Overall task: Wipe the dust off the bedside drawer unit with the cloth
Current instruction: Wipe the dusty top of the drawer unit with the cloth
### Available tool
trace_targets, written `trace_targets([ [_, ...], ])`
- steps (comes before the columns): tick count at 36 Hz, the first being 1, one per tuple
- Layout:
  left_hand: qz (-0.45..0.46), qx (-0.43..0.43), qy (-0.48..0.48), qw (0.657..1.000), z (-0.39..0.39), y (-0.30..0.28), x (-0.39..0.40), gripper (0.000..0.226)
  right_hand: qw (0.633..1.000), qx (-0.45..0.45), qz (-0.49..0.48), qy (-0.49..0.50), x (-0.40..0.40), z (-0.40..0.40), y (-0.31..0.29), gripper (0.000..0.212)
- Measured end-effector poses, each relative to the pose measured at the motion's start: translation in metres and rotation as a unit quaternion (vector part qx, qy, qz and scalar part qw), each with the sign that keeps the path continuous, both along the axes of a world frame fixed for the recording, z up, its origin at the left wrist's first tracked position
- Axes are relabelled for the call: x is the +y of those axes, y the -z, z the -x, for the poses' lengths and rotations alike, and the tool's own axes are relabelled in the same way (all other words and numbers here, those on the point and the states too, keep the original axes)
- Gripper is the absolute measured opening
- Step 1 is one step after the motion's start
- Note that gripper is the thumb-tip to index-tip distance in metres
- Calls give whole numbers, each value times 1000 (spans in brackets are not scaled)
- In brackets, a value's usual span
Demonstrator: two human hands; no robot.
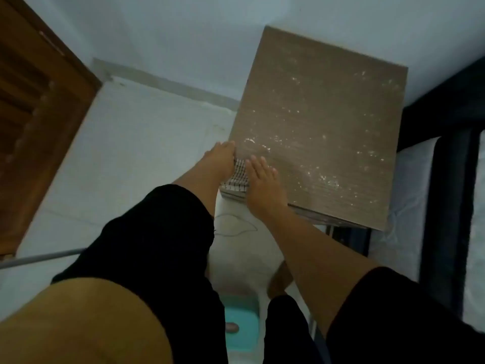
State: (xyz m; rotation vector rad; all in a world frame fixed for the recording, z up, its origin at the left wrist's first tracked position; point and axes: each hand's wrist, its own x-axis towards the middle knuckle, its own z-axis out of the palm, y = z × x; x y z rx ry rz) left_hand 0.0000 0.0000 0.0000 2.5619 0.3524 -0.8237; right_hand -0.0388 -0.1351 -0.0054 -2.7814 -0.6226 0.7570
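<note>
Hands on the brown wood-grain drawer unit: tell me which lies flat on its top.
The right hand, fingers straight on the brown drawer unit; the left hand curls over the edge beside the checked cloth.

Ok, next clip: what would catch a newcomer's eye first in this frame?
The brown top of the bedside drawer unit, speckled with pale dust across its middle and right side. Next, at its near left corner, both hands meet on a checked cloth: the left hand grips it at the unit's edge, and the right hand lies flat beside it on the top. A dark wooden door fills the far left.
</note>
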Motion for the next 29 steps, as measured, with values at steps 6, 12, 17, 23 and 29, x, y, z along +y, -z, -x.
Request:
trace_targets([
  [6,-14,16,42,999,-8,31,5,29,999,24,22,-26,11,4,38,61],
  [12,-26,-14,70,997,-20,44,3,41,1000,2,0,-9,15,-5,55,63],
  [17,-48,-19,60,997,-29,48,3,31,999,-22,-42,20,19,-16,57,71],
  [23,-68,2,101,993,-41,40,5,35,996,-64,-52,24,22,-25,54,50],
  [29,-61,29,135,989,-62,22,19,30,997,-39,-26,62,35,-48,45,33],
])
